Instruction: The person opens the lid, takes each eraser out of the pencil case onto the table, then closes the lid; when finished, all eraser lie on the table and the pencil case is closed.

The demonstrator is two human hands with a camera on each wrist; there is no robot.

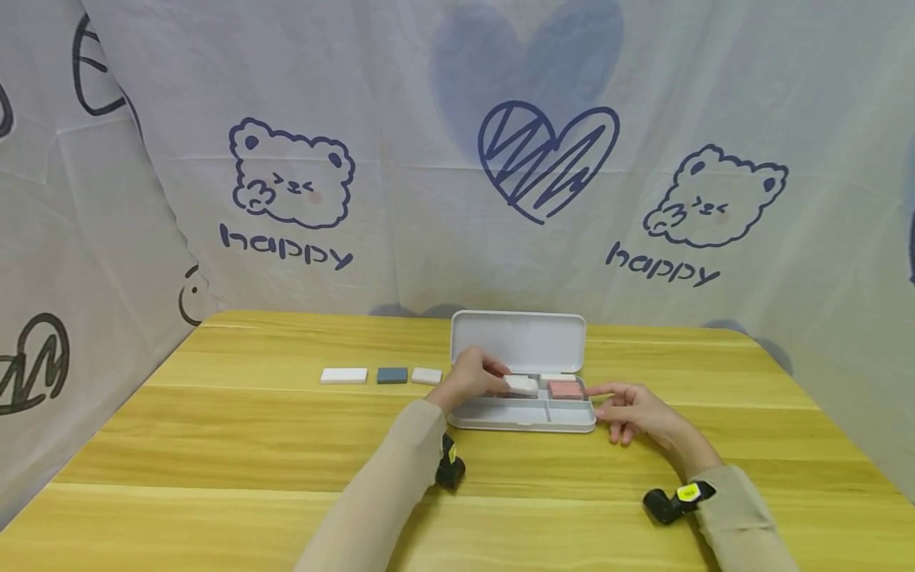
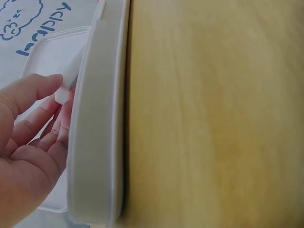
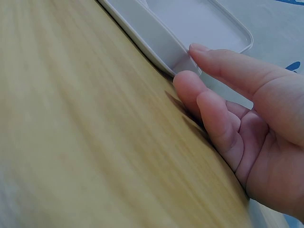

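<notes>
A white pencil case [image 1: 522, 425] with compartments lies on the table, its hinged lid [image 1: 518, 342] standing up behind it. My left hand [image 1: 475, 375] reaches over its left part and pinches a white, eraser-like block [image 1: 523, 386] between thumb and fingers; the left wrist view shows part of this block [image 2: 71, 78] behind the case wall. A pink block [image 1: 565, 390] sits in the back right compartment, with another white block [image 1: 557, 377] behind it. At the case's right end, my right hand [image 1: 646, 415] has its fingertips against the wall, fingers loosely bent.
Left of the case, a long white block [image 1: 344, 376], a dark blue block [image 1: 391, 375] and a shorter white block [image 1: 426, 376] lie in a row on the wooden table [image 1: 214, 445]. A printed cloth [image 1: 415, 199] hangs behind the table.
</notes>
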